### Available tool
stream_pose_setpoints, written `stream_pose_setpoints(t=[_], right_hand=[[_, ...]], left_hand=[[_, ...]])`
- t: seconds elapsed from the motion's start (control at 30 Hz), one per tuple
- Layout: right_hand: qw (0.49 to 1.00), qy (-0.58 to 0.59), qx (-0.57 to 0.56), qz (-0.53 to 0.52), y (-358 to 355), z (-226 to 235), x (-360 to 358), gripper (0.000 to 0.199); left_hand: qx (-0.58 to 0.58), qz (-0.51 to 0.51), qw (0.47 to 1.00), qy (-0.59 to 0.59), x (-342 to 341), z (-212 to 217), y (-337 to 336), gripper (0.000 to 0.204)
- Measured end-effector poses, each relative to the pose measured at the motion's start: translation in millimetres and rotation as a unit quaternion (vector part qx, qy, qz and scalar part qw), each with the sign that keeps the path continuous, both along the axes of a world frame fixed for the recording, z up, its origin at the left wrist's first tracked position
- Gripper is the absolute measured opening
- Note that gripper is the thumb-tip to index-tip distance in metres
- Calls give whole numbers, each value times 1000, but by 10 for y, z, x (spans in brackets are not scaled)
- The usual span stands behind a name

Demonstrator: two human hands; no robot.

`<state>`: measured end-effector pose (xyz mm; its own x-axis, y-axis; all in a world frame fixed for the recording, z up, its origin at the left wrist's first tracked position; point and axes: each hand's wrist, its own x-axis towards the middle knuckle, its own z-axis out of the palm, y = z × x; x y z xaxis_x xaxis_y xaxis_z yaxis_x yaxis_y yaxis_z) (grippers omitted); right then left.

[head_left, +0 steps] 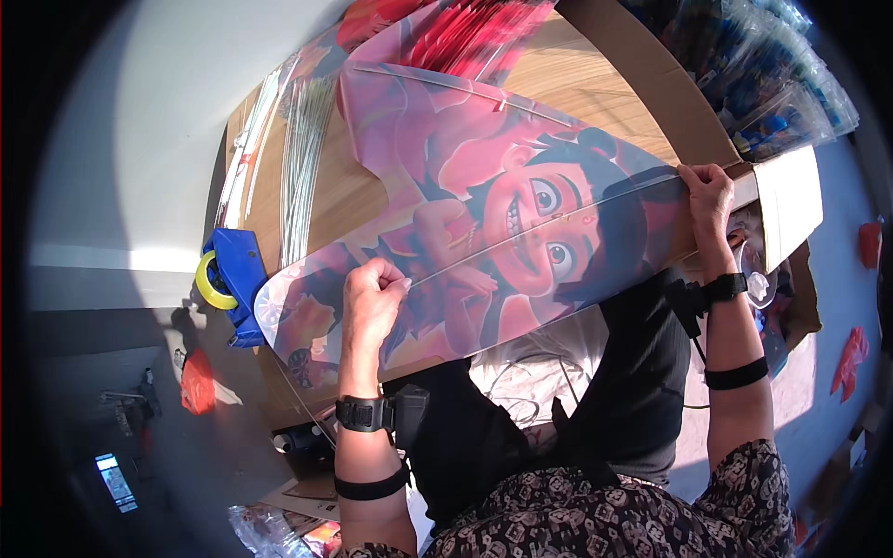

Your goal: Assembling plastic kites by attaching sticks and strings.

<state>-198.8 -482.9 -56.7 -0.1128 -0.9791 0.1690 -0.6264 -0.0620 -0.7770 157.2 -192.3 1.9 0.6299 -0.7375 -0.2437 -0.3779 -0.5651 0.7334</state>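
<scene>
A large pink plastic kite sheet (484, 214) printed with a cartoon face lies across a wooden board (558, 84) on my lap. A thin pale stick (549, 223) runs along the sheet from left to right. My left hand (372, 298) pinches the stick near the sheet's lower left end. My right hand (707, 191) presses the stick and the sheet's right tip against the board's cardboard edge (688, 112).
A blue tape dispenser with a yellow roll (228, 279) sits at the board's left edge. A bundle of thin sticks (302, 158) lies on the board. More printed sheets (456, 28) are stacked at the top, packets (772, 74) at the upper right.
</scene>
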Motion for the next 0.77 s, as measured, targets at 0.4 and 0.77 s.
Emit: stream_pose_setpoints(t=[0.4, 0.77], right_hand=[[999, 32, -9, 15, -66, -49, 9, 28], [1000, 22, -9, 19, -81, -75, 2, 26]], left_hand=[[26, -13, 998, -58, -50, 74, -53, 6], [27, -21, 994, -104, -71, 91, -54, 7]])
